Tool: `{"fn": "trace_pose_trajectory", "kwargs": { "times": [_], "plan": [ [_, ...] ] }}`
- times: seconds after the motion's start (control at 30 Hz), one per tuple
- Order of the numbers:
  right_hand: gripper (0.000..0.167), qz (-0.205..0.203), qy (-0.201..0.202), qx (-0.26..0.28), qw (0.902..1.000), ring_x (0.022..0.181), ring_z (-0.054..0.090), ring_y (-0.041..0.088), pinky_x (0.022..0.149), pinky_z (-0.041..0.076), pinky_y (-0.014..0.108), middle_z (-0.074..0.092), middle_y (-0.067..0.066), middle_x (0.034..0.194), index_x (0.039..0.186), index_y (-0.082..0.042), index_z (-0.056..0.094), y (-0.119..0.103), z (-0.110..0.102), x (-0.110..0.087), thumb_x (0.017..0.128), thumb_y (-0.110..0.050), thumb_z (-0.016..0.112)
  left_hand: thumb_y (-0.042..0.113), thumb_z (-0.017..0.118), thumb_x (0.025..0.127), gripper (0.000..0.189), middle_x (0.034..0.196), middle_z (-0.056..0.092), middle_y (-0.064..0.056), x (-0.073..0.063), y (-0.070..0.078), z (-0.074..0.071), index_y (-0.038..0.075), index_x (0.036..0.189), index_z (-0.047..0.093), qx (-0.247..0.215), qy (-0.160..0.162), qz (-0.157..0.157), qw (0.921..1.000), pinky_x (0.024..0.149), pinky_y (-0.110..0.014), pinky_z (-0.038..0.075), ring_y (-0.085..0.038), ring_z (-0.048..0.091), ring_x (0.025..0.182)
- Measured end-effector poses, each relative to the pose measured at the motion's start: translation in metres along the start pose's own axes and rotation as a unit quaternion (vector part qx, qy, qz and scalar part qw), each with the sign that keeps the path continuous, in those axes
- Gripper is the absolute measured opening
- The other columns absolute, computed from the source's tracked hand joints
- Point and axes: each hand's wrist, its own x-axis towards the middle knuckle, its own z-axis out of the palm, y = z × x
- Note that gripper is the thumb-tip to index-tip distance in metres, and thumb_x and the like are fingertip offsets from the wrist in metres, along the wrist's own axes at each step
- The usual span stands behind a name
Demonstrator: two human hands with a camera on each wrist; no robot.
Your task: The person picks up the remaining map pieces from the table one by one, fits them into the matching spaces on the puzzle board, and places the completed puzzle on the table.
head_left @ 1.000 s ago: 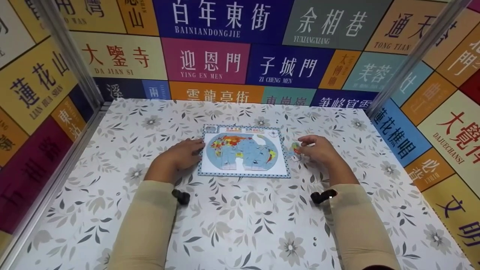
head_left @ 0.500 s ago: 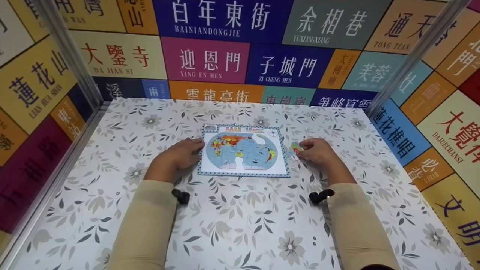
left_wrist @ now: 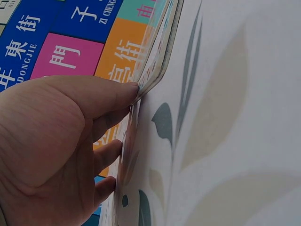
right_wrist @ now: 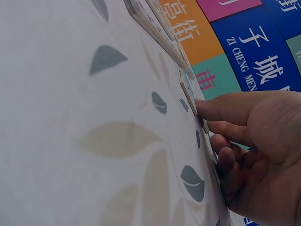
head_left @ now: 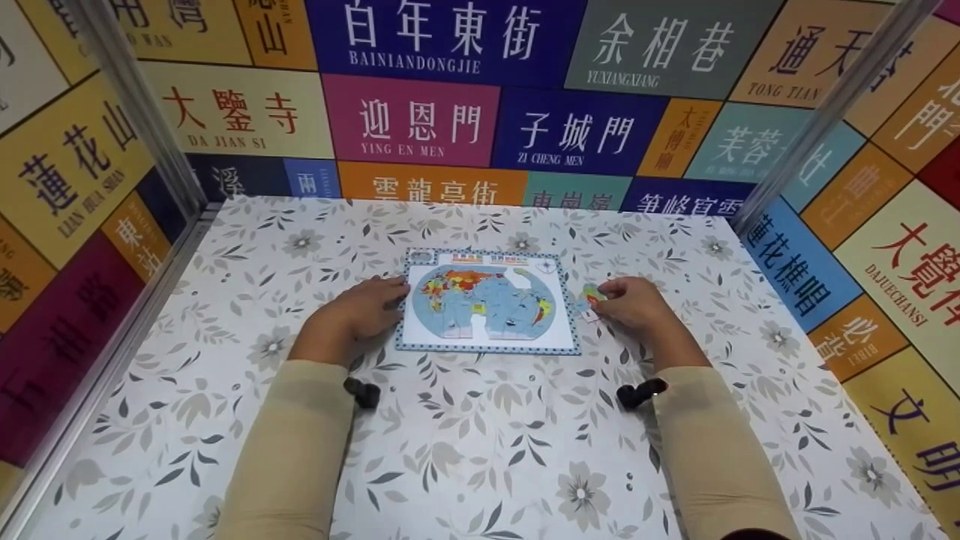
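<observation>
The left hand (head_left: 360,306) lay at the left side of the puzzle board (head_left: 487,350), fingers slightly bent and loosely spread, gripping nothing firmly; in the left wrist view its thumb tip touched the board at a rounded corner. The board lay flat on the floral tablecloth (head_left: 450,450), map side up, and looked thin, light and stiff. A light touch on the border would probably have steadied it, with little pressure on the fitted sections, which such a shallow tray might have let lift or slide. Two white gaps showed in the map, one at the lower middle (head_left: 478,328) and one at the upper right (head_left: 519,280).

Just beyond the right border, apart from the board, lay the loose puzzle piece (head_left: 590,294), coloured green, red and blue. The right hand (head_left: 637,304) held its right side in a narrow pinch of thumb and forefinger, the other fingers curled in. Whether a second piece lay there, partly overlapped, was hard to tell from so small a view. The piece seemed card-like: nearly weightless, rigid, perhaps a bit slick on its printed face. Its thin edge was the sensible place to take hold; bending would likely have creased it or frayed a corner.
</observation>
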Motion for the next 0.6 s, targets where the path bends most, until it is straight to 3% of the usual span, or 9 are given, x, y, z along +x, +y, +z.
{"fn": "trace_pose_trajectory", "kwargs": {
  "times": [0.17,0.33,0.6],
  "plan": [
    [0.051,-0.021,0.007,-0.012,0.9997,0.120,0.059,0.029,0.105,0.051,0.040,0.063,0.015,0.135,0.142,-0.008,0.066,0.0032,0.0005,0.0012,0.097,-0.031,0.078,0.031,0.051,0.112,0.061,0.182,0.017,0.010,-0.0021,0.0010,0.0000,0.031,0.169,0.033,-0.004,0.001,0.000,1.0000,0.139,-0.060,0.008,-0.032,0.005,0.171],
    [0.053,-0.042,0.020,-0.024,0.9986,0.119,0.059,0.029,0.101,0.052,0.039,0.065,0.015,0.132,0.143,-0.008,0.066,0.0058,0.0003,0.0031,0.098,-0.032,0.076,0.033,0.052,0.112,0.060,0.182,0.016,0.013,-0.0054,0.0041,-0.0009,0.035,0.169,0.034,-0.036,-0.002,-0.022,0.9991,0.139,-0.060,0.006,-0.029,0.003,0.171],
    [0.053,-0.010,0.018,0.036,0.9991,0.121,0.057,0.027,0.093,0.054,0.033,0.059,0.013,0.141,0.146,-0.014,0.064,-0.0025,0.0007,0.0001,0.097,-0.029,0.077,0.033,0.052,0.112,0.060,0.181,0.016,0.014,-0.0054,0.0061,-0.0012,0.035,0.169,0.034,-0.026,-0.002,-0.029,0.9993,0.139,-0.060,0.006,-0.029,0.003,0.171]
  ]
}}
